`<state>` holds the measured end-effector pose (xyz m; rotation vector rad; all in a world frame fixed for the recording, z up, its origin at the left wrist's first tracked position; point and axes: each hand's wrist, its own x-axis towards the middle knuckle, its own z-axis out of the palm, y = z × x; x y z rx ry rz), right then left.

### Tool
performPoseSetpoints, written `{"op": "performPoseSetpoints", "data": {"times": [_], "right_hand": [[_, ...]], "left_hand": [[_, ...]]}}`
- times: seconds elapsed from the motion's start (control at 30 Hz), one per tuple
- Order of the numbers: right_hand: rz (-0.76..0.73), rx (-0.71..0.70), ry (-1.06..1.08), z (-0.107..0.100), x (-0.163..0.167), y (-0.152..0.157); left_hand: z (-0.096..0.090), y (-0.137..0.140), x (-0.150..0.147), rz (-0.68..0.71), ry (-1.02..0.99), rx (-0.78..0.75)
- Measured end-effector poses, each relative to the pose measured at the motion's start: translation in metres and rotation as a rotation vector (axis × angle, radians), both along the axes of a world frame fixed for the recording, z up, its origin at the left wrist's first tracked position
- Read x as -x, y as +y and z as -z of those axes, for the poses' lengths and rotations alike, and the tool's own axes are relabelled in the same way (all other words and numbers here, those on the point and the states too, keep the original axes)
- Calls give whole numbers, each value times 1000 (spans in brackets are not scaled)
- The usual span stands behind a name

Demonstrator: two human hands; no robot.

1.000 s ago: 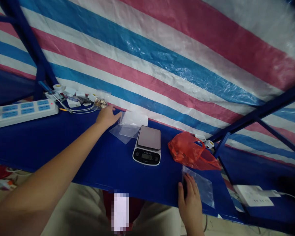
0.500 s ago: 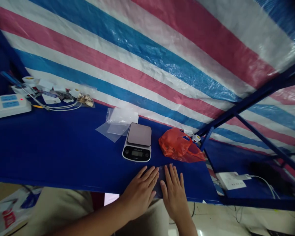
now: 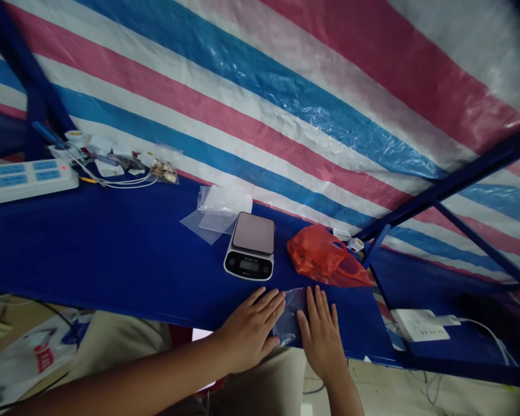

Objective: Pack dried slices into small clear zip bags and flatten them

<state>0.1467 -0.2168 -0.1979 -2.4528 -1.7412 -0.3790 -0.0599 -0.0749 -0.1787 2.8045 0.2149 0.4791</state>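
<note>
A clear plastic bag (image 3: 291, 315) lies flat at the front edge of the blue table (image 3: 125, 248). On its left side rests my left hand (image 3: 253, 323), palm down with the fingers stretched out. My right hand (image 3: 323, 329) presses flat on its right side, fingers extended. Just beyond my hands stands a kitchen scale (image 3: 253, 234) with a bare weighing plate and a small display. To the right of the scale sits a crumpled red plastic bag (image 3: 316, 254).
Several clear bags (image 3: 223, 208) lie behind the scale on its left. A power strip (image 3: 30, 179), cables and a bag of small pieces (image 3: 164, 171) sit at the far left. Another white power strip (image 3: 418, 325) is at the right. A striped tarp (image 3: 225, 121) hangs behind.
My hands have moved slightly apart on the clear plastic bag, so more of it shows between them. The camera view has shifted a little to the left.
</note>
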Motion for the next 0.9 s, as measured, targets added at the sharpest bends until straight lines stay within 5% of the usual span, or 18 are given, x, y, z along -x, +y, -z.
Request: {"op": "performPoseSetpoints", "data": {"times": [0.3,0.53,0.7,0.9], "right_hand": [[11,1,-10,5,-7,-5],[63,-22,104,8,-17,-11],[95,-264,293,-27,2,-28],[-293,-322,214,-73,69,-30]], "left_hand": [[-1,8,3,67,-10,-45],[3,8,11,55,-64,-278],[0,8,16,75,-193,-332],[-14,8,15,237,-283,-238]]}}
